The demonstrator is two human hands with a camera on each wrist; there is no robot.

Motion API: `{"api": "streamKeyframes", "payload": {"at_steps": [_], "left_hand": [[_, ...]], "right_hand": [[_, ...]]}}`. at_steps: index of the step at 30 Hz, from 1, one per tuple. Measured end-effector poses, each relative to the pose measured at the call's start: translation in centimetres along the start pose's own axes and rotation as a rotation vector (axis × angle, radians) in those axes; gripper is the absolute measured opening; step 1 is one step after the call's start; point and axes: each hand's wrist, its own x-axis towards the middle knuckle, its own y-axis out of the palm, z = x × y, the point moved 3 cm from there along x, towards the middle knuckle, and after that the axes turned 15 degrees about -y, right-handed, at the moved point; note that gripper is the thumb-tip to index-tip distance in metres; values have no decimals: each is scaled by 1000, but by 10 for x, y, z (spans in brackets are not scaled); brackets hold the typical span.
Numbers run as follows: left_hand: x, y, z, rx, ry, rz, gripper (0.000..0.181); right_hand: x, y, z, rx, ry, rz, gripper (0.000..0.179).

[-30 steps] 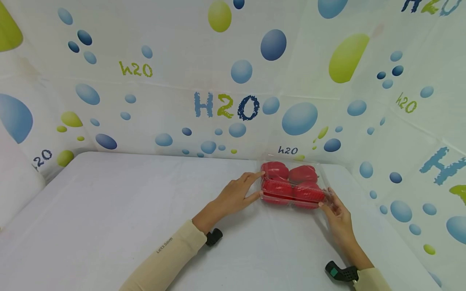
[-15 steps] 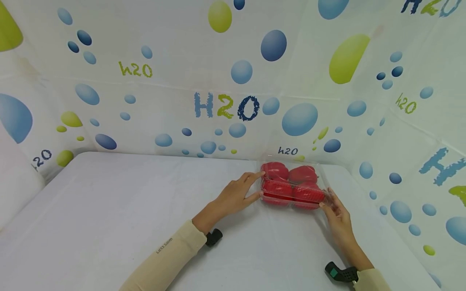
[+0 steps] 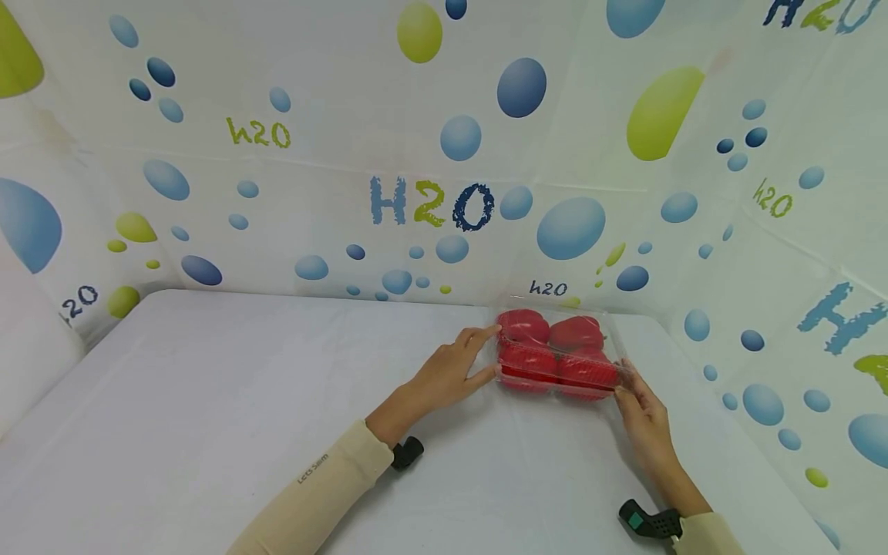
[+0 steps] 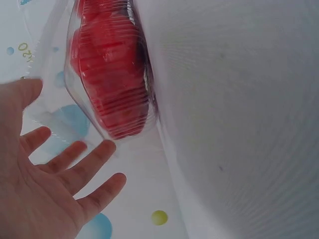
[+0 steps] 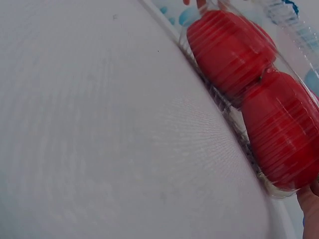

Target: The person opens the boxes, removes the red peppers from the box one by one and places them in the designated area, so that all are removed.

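A clear plastic box (image 3: 555, 385) stands at the back right of the table, holding several glossy red fruits (image 3: 527, 358) that look like bell peppers. My left hand (image 3: 444, 374) is at the box's left side, fingers spread and fingertips at its wall. In the left wrist view, that hand (image 4: 50, 184) has its palm showing and nothing in its grasp. My right hand (image 3: 645, 416) is at the front right corner, thumb and fingertips by the edge with little curl. The right wrist view catches just a bit of this hand (image 5: 310, 211) below the box.
A white cloth covers the table (image 3: 243, 401). Behind and beside it hangs a white curtain (image 3: 333, 154) printed with blue and green ovals and "H2O" lettering. A black device (image 3: 648, 518) is strapped to the right wrist, another (image 3: 408, 453) to the left.
The box has shifted very slightly left. My right thumb has slid off its front corner toward the right, and the left fingertips have drawn back a little.
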Motion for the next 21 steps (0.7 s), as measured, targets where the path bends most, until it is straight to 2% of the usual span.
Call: {"api": "streamKeyframes", "payload": {"at_steps": [10,16,21], "left_hand": [[1,0,1,-15,-33,30,66],[2,1,1,-13,-36,37,67],[1,1,2,-20,-44,40,71]], "right_hand": [[0,-1,-2,-1,5,-11,56],[0,-2,-4,66,53,-53,63],[1,-1,-4,122,45,-54,65]]}}
